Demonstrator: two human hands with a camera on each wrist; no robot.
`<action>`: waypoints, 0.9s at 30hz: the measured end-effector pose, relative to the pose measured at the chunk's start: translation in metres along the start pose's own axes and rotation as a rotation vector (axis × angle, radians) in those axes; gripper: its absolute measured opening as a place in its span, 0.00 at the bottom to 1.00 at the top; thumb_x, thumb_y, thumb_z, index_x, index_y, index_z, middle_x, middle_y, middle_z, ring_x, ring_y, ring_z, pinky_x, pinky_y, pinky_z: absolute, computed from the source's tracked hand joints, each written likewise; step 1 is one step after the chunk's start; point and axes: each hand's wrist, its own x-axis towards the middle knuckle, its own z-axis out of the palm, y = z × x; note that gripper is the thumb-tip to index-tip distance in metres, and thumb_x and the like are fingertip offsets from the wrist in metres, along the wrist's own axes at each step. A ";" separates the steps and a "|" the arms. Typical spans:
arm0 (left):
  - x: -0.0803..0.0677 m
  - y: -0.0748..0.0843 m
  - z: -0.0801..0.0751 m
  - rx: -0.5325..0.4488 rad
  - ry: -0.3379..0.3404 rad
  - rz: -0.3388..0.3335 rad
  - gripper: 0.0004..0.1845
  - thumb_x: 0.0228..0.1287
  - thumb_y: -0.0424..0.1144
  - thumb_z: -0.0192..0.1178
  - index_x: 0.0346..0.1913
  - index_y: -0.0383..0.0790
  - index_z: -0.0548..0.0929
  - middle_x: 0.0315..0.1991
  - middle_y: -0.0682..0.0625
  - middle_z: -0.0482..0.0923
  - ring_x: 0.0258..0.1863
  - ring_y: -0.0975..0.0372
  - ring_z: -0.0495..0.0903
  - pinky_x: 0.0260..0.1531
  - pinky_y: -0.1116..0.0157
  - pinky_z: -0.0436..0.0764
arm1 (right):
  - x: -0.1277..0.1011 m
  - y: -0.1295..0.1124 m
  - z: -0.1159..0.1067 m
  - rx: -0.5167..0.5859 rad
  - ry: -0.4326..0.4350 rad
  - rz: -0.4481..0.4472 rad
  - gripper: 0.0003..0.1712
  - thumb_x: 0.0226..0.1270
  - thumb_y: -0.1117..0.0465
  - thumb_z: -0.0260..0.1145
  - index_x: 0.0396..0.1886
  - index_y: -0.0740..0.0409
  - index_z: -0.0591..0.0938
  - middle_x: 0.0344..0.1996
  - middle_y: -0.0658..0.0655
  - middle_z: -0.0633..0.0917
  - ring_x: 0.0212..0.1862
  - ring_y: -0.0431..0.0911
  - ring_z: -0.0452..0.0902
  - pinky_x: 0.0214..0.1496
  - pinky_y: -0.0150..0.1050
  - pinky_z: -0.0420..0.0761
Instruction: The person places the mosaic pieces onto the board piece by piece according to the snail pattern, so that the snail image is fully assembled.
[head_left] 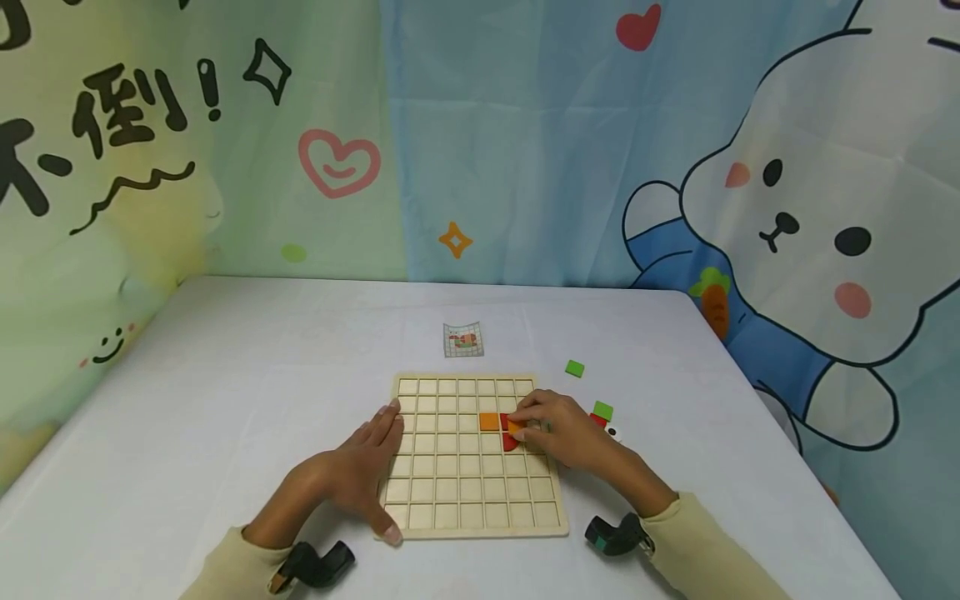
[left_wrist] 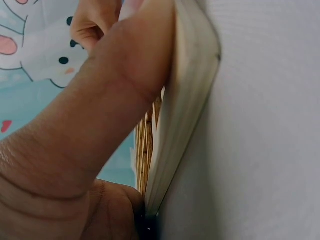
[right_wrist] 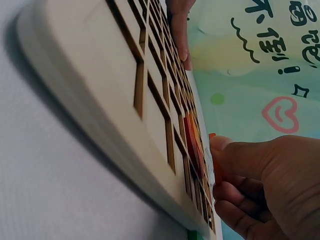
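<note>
A wooden grid board (head_left: 446,492) lies flat on the table. My right hand (head_left: 561,425) pinches an orange tile (right_wrist: 216,162) between thumb and fingers, just over the board's upper right part. Under and beside those fingers, red pieces (head_left: 510,443) sit in the grid, partly covered by the hand. Left of them, an orange square tile (head_left: 488,422) fills a cell. Along the board's left edge rests my left hand (head_left: 358,471), fingers extended, with its thumb at the near left corner.
Behind the board lies a small gridded picture card (head_left: 463,340). To the right are a green tile (head_left: 574,368), another green tile (head_left: 603,410), a red piece (head_left: 597,420) and a white piece with a black dot (head_left: 612,432), partly behind the right hand.
</note>
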 end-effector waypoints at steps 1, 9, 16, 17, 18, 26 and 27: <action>0.000 0.000 0.000 0.000 -0.001 0.001 0.78 0.31 0.64 0.79 0.74 0.23 0.41 0.75 0.32 0.28 0.74 0.43 0.31 0.70 0.47 0.43 | 0.001 -0.002 0.001 0.000 0.003 -0.006 0.17 0.62 0.62 0.71 0.50 0.63 0.86 0.46 0.51 0.81 0.51 0.48 0.76 0.51 0.45 0.77; 0.000 -0.003 0.001 0.001 0.001 0.004 0.79 0.31 0.66 0.78 0.74 0.24 0.40 0.75 0.32 0.27 0.74 0.43 0.31 0.70 0.47 0.43 | 0.008 -0.012 0.009 -0.015 -0.037 -0.078 0.15 0.61 0.62 0.72 0.47 0.61 0.87 0.42 0.49 0.81 0.47 0.45 0.76 0.51 0.42 0.77; 0.000 -0.005 0.002 -0.004 0.007 0.006 0.79 0.30 0.66 0.78 0.74 0.23 0.40 0.75 0.32 0.27 0.74 0.43 0.31 0.70 0.47 0.43 | 0.014 -0.021 0.017 -0.041 -0.062 -0.119 0.14 0.61 0.62 0.72 0.45 0.62 0.87 0.42 0.51 0.81 0.47 0.45 0.75 0.51 0.43 0.76; 0.000 -0.005 0.002 -0.005 0.007 0.006 0.79 0.30 0.66 0.78 0.74 0.23 0.40 0.75 0.32 0.27 0.74 0.43 0.31 0.70 0.47 0.43 | 0.014 -0.022 0.018 -0.048 -0.070 -0.117 0.14 0.61 0.62 0.72 0.46 0.62 0.87 0.42 0.51 0.81 0.48 0.45 0.75 0.52 0.43 0.76; 0.000 -0.005 0.002 -0.008 0.006 0.008 0.79 0.30 0.66 0.78 0.74 0.23 0.40 0.75 0.32 0.27 0.74 0.43 0.31 0.70 0.47 0.43 | 0.014 -0.023 0.018 -0.054 -0.079 -0.113 0.14 0.62 0.61 0.72 0.46 0.61 0.87 0.42 0.51 0.81 0.48 0.45 0.75 0.52 0.43 0.75; 0.002 -0.005 0.003 0.012 0.008 0.015 0.79 0.31 0.66 0.78 0.74 0.24 0.40 0.75 0.32 0.27 0.74 0.44 0.31 0.70 0.47 0.43 | 0.015 -0.023 0.020 -0.078 -0.088 -0.096 0.13 0.62 0.60 0.72 0.46 0.59 0.88 0.42 0.49 0.81 0.48 0.45 0.74 0.52 0.43 0.75; 0.002 -0.005 0.003 0.012 0.008 0.014 0.79 0.30 0.66 0.78 0.74 0.24 0.40 0.75 0.33 0.27 0.74 0.44 0.31 0.70 0.47 0.43 | 0.015 -0.023 0.019 -0.079 -0.086 -0.096 0.13 0.62 0.60 0.72 0.46 0.59 0.88 0.42 0.49 0.81 0.48 0.45 0.74 0.52 0.43 0.75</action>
